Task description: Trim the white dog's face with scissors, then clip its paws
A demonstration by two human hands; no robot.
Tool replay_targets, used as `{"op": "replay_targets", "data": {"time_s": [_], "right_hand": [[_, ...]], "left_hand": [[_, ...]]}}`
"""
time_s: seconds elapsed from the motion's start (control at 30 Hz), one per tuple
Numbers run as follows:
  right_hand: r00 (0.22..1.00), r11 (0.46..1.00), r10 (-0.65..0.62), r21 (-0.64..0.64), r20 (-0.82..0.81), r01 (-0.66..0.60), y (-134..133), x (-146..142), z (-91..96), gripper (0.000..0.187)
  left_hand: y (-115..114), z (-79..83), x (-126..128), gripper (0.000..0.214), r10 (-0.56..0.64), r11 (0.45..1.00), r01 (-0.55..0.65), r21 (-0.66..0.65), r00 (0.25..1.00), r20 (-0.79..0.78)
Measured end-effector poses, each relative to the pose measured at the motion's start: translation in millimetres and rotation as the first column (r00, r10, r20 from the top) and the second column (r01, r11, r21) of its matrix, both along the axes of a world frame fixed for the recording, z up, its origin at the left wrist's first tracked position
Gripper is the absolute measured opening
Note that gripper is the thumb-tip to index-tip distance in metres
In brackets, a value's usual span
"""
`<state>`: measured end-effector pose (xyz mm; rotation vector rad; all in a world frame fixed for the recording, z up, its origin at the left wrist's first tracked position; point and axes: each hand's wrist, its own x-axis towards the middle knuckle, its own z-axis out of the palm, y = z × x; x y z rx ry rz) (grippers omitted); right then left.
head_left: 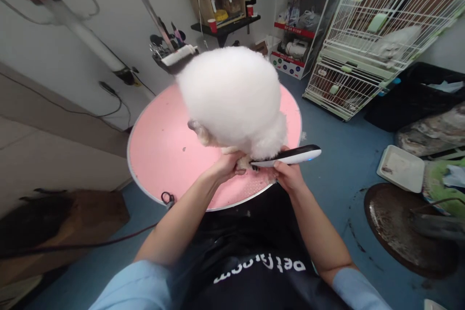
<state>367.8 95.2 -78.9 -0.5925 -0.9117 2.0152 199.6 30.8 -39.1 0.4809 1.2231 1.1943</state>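
A fluffy white dog [232,92] is on a round pink grooming table [163,145], its large rounded coat filling the middle of the view. My left hand [229,164] is closed around one of the dog's paws [247,162] near the table's front edge. In my right hand [288,172] is a black and white hair clipper [300,155] with a small blue light. The clipper's head points left and lies right at the held paw. Whether the blade touches the fur I cannot tell. Bits of cut fur lie on the table by the paw.
A holder of grooming tools [172,55] is behind the table at left, below a dryer arm [87,34]. Stacked wire cages [378,34] stand at right, a white animal in the upper one. A round brown base [403,232] sits on the floor at right. A cord [119,238] crosses at left.
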Motion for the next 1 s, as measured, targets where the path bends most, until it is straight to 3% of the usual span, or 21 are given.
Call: {"op": "replay_targets", "data": {"time_s": [0.13,0.2,0.27,0.4,0.53,0.6,0.67,0.73,0.9,1.0], "right_hand": [[0.999,0.996,0.037,0.083,0.025,-0.039,8,0,0.0,0.036],[0.991,0.985,0.118,0.116,0.068,-0.125,16,1,0.5,0.034],[0.969,0.964,0.221,0.122,0.113,-0.235,23,3,2.5,0.033],[0.959,0.956,0.262,0.104,0.109,-0.273,36,8,7.8,0.034],[0.883,0.881,0.452,0.096,0.125,-0.464,40,15,8.6,0.044],[0.927,0.929,0.354,0.068,0.12,-0.364,36,14,6.7,0.044],[0.992,0.994,0.102,0.029,0.077,-0.105,27,8,3.3,0.043],[0.998,0.998,-0.058,-0.021,0.021,0.058,18,1,-0.7,0.044],[0.998,0.998,0.055,-0.03,0.011,-0.055,10,-2,-8.5,0.049],[0.999,0.998,0.035,-0.055,-0.007,-0.035,14,1,-11.4,0.05]], "left_hand": [[-1,-2.8,-2,0.02,-0.001,1.0,0.002,0.025,1.0,-0.023],[-1,-4.6,-3,0.022,-0.006,0.999,0.007,0.033,1.0,-0.03],[-1,-6.3,-4,0.022,-0.016,0.999,0.017,0.039,0.999,-0.033],[-2,-8.6,-6,0.018,-0.034,0.998,0.036,0.053,0.999,-0.041],[-4,-11.1,-8,0.015,-0.033,0.999,0.035,0.035,0.998,-0.044],[-4,-12.6,-9,0.013,-0.028,0.999,0.029,0.023,0.998,-0.052],[-3,-13.5,-8,0.015,-0.012,1.0,0.013,0.02,0.999,-0.053],[-1,-13.5,-6,0.018,0.007,1.0,-0.006,0.015,0.999,-0.049],[0,-13.6,-2,0.016,0.021,0.999,-0.019,0.045,0.998,-0.059],[0,-16.7,-2,0.017,0.009,0.998,-0.006,0.065,0.999,-0.05]]}}
